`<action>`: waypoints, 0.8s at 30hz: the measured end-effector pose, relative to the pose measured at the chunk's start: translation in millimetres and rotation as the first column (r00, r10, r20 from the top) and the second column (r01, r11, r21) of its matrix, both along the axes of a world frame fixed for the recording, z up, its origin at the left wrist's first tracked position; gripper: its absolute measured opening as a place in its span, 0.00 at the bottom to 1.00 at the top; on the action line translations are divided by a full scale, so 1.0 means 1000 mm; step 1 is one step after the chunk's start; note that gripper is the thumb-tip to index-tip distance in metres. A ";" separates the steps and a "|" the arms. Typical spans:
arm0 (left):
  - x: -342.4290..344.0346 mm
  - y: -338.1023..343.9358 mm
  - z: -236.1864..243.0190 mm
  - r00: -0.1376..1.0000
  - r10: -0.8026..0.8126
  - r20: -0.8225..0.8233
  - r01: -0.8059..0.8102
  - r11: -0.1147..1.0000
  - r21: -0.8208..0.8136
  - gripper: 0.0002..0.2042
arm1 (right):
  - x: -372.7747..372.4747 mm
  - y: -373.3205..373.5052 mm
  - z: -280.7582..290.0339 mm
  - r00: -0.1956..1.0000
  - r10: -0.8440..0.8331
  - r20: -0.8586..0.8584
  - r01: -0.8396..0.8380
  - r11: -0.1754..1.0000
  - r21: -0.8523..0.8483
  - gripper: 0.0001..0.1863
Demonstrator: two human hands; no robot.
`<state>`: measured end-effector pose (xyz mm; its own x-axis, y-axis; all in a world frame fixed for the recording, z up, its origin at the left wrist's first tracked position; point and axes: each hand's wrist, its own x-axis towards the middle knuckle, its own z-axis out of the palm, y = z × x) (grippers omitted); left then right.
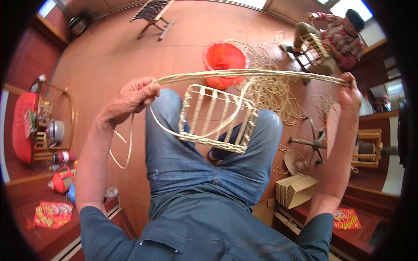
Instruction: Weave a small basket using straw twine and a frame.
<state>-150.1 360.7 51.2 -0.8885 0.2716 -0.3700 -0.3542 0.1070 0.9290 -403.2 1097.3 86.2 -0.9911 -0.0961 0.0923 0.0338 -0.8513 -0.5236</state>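
Cord strands (248, 72) stretched over a slatted frame (210, 109)

A reddish-brown floor (104, 65) spread beneath everything. On it, at the upper right, a co-worker (346, 37) sat bent over another slatted piece (315, 48). In the foreground were the wearer's legs in blue jeans (174, 156), knees apart.

Beyond the right knee, a wide heap of cord (278, 98) lay in loose coils, pale like the strands. The slatted frame, wrapped along its edges, was between the knees, its right end overlapping the right knee in this view. At the heap's left stood a red bucket (225, 58), partly hidden behind the strands. A stool (153, 12) with a dark woven seat stood at the top, well apart from the bucket. Near the right forearm sat a small ribbed woven piece (296, 190).

The strands ran side by side from one hand to the other, above the frame, bowing slightly upward. One loose loop dropped from the left hand, crossed the frame and rose toward the bundle; another tail curled below that hand.

Smallest were the hands. The left hand (133, 96) was closed, thumb and fingers pinching the strands. The right hand (349, 92), raised, had its fingers curled tightly around their other end.
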 end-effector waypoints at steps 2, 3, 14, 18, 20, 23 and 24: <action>0.009 -0.038 0.000 0.996 0.082 0.036 -0.081 0.996 -0.038 0.16 | -0.026 0.061 -0.023 0.990 -0.134 0.046 0.135 0.991 -0.016 0.20; 0.015 -0.056 0.000 0.992 0.117 0.037 -0.116 0.992 -0.041 0.16 | -0.049 0.088 -0.029 0.899 -0.413 0.148 0.374 0.898 0.232 0.26; 0.080 -0.159 -0.032 0.945 0.294 0.142 -0.278 0.952 -0.126 0.16 | -0.126 0.276 -0.126 0.924 -0.278 0.263 0.279 0.960 0.037 0.20; 0.096 -0.179 -0.042 0.927 0.322 0.189 -0.300 0.944 -0.136 0.15 | -0.108 0.255 -0.129 0.952 -0.262 0.160 0.267 0.963 -0.015 0.25; 0.102 -0.186 -0.046 0.928 0.321 0.191 -0.296 0.944 -0.145 0.15 | -0.092 0.236 -0.131 0.966 -0.239 0.094 0.245 0.968 -0.055 0.27; 0.105 -0.197 -0.046 0.923 0.327 0.202 -0.288 0.937 -0.199 0.15 | -0.072 0.214 -0.129 0.980 -0.200 -0.007 0.199 0.977 -0.079 0.31; 0.106 -0.202 -0.044 0.927 0.329 0.180 -0.276 0.924 -0.266 0.14 | -0.066 0.208 -0.128 0.984 -0.175 -0.040 0.172 0.982 -0.075 0.32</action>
<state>-44.2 159.1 7.4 -0.8047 -0.1145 -0.5825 -0.5936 0.1651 0.7876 -469.0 1305.3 -42.2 -0.9866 0.0854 0.1393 -0.1408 -0.8771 -0.4593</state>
